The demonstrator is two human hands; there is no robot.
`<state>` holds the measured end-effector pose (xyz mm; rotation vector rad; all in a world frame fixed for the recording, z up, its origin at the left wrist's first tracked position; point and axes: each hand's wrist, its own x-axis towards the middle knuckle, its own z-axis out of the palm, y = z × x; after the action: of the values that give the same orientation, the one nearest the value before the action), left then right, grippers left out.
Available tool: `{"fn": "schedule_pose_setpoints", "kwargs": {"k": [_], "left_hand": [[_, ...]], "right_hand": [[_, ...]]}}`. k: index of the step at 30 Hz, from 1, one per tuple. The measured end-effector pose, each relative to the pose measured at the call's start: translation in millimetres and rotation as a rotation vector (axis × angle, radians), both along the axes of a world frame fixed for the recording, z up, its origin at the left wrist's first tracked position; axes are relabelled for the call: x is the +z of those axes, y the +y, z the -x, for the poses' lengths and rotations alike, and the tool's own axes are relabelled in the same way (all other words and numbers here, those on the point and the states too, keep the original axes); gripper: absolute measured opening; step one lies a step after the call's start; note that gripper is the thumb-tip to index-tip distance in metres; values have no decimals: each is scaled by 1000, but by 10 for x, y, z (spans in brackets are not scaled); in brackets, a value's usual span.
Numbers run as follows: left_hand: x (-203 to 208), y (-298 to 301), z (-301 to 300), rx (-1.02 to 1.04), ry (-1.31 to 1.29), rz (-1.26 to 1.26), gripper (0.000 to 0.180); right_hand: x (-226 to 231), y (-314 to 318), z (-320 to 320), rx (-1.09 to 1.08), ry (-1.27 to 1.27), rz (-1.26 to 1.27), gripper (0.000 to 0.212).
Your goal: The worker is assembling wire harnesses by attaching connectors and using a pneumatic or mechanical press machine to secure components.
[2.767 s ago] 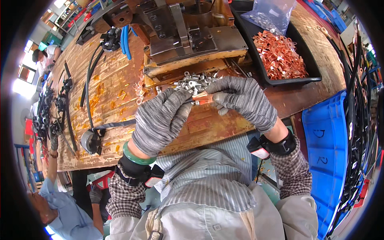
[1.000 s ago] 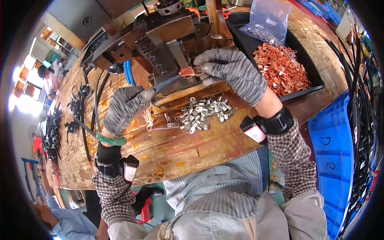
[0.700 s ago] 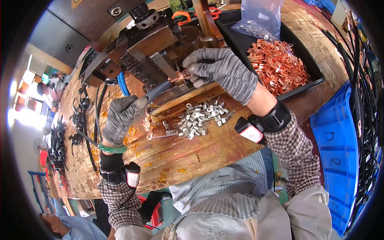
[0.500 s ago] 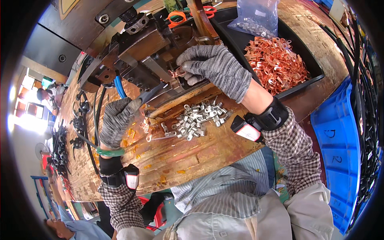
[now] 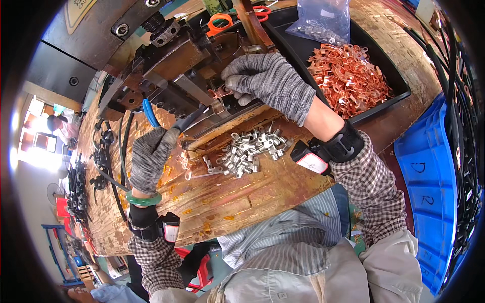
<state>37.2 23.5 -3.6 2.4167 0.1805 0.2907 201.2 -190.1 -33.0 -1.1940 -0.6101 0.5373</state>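
Note:
My left hand (image 5: 150,159), in a grey knit glove, is closed round a black cable (image 5: 191,119) whose upper end reaches into the tooling of a metal press (image 5: 194,88). My right hand (image 5: 270,86), gloved alike, pinches a small copper lug (image 5: 221,92) at the press die, close to that cable end. The fingertips partly cover the lug, and how far the cable enters it cannot be made out. Just below the press, a heap of silvery cable lugs (image 5: 247,154) lies on the worn wooden bench (image 5: 237,194).
A black tray (image 5: 401,93) at the right holds many copper lugs (image 5: 348,76) and a clear plastic bag (image 5: 323,20). Orange-handled scissors (image 5: 220,22) lie behind the press. A blue crate (image 5: 427,187) and bundled black cables (image 5: 465,166) stand far right. More cables (image 5: 105,151) lie left.
My left hand has shifted slightly down with the cable still in its grip. My right hand stays at the die with the copper lug. Background people have moved a little.

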Motion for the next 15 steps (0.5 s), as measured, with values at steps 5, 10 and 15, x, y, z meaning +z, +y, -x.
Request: {"fn": "schedule_pose_setpoints", "kwargs": {"k": [5, 10, 15], "left_hand": [[-8, -17, -3, 19, -8, 38, 20], [13, 0, 31, 16, 14, 72, 18], [39, -45, -23, 11, 33, 99, 18]], "right_hand": [[-66, -75, -65, -210, -290, 69, 14], [-25, -352, -38, -316, -274, 19, 17], [-21, -637, 52, -423, -186, 42, 14]]}}
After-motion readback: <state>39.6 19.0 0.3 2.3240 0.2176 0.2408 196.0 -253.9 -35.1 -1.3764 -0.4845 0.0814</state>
